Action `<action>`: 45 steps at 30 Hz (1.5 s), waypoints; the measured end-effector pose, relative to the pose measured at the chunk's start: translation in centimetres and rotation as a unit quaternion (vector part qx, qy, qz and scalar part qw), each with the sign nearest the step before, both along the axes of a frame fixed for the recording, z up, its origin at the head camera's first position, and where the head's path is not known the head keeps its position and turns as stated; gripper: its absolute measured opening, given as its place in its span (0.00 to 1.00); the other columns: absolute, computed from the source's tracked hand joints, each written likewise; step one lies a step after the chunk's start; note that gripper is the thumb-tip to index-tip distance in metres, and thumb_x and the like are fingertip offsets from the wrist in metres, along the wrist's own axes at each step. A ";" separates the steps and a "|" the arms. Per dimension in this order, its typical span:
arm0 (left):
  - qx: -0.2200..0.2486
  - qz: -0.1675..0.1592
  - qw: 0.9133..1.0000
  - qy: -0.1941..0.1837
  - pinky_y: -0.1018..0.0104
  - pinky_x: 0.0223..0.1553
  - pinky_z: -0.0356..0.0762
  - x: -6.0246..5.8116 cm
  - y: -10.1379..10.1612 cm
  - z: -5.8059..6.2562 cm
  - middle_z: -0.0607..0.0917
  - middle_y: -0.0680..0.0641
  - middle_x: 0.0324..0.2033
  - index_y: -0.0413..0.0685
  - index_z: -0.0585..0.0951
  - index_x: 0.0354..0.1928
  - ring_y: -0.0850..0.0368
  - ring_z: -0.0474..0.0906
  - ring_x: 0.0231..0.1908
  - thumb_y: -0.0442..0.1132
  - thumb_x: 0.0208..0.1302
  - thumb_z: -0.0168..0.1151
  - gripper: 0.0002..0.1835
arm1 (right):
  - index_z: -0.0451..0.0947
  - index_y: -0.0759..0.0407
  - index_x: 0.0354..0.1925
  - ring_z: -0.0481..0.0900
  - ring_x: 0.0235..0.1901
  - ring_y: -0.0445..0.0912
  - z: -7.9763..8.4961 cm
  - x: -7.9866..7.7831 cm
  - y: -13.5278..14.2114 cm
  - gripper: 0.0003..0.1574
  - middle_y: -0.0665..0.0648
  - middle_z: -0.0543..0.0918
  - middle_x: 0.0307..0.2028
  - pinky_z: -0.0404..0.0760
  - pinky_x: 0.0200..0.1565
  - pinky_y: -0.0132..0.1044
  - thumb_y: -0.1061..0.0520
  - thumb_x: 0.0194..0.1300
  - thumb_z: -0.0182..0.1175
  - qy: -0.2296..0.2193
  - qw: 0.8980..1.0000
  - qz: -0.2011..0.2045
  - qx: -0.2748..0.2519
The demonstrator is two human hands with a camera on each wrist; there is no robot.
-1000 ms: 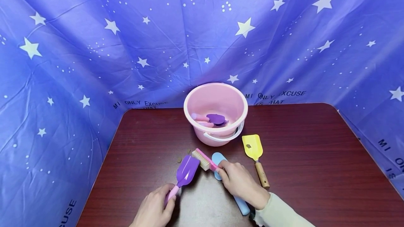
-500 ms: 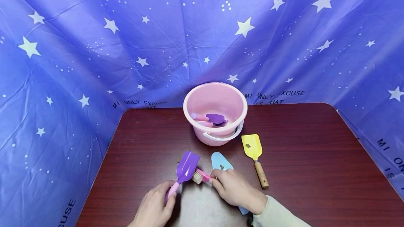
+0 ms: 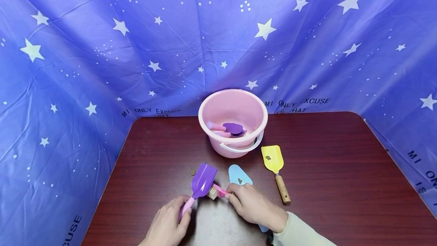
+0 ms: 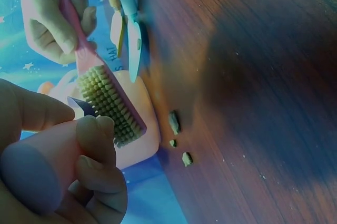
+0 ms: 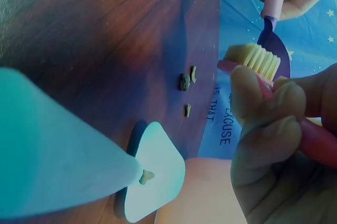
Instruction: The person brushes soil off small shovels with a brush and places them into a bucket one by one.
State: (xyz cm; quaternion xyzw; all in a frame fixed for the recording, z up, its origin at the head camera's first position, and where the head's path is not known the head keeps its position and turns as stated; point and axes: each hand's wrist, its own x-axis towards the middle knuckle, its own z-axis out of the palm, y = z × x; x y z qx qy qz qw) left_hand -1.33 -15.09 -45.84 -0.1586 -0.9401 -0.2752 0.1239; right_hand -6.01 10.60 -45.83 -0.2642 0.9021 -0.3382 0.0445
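Note:
My left hand (image 3: 167, 221) grips the pink handle of a small purple toy shovel (image 3: 205, 179), blade held above the table. My right hand (image 3: 254, 204) pinches the handle of a pink brush (image 5: 253, 60) with pale bristles. In the head view, the brush head (image 3: 212, 193) is partly hidden beneath the shovel's right edge. Its bristles face the shovel in the right wrist view; whether they touch cannot be told. Small stones (image 4: 174, 122) lie on the tabletop near both tools. Under my right forearm is a light blue shovel (image 3: 239, 175) with one small stone on its blade.
Behind the tools stands a pink bucket (image 3: 233, 149) with a white handle, holding purple and pink toy tools. A yellow shovel (image 3: 273, 156) with a wooden handle and a dark stone on it lies right. A starry blue cloth (image 3: 191, 29) hangs behind the table.
My right hand has drawn the brush toward me and slightly left, from beside the shovel's tip to under its edge. The purple blade has risen slightly. In the last half second both barely moved.

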 end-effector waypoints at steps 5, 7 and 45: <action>0.008 -0.008 1.000 0.009 0.66 0.27 0.70 0.1 0.0 0.0 0.77 0.64 0.28 0.50 0.81 0.40 0.70 0.69 0.25 0.32 0.47 0.69 0.15 | 0.79 0.51 0.33 0.61 0.14 0.31 0.0 -0.2 0.3 0.08 0.37 0.66 0.16 0.62 0.17 0.28 0.53 0.68 0.56 0.008 0.999 -0.039 0.006; 0.012 -0.011 1.000 0.013 0.66 0.26 0.70 0.1 0.0 -0.1 0.76 0.64 0.27 0.51 0.81 0.39 0.70 0.68 0.25 0.32 0.47 0.69 0.15 | 0.79 0.51 0.33 0.61 0.14 0.31 0.1 -0.3 0.5 0.08 0.37 0.66 0.16 0.62 0.17 0.28 0.53 0.68 0.56 0.013 0.999 -0.050 0.006; -0.004 0.000 1.000 0.010 0.66 0.27 0.71 -0.1 -0.7 -0.2 0.77 0.64 0.27 0.50 0.81 0.38 0.71 0.69 0.25 0.33 0.44 0.69 0.15 | 0.78 0.47 0.32 0.66 0.17 0.33 0.4 -1.1 1.8 0.04 0.37 0.69 0.17 0.67 0.22 0.29 0.53 0.66 0.59 0.020 0.992 -0.120 0.024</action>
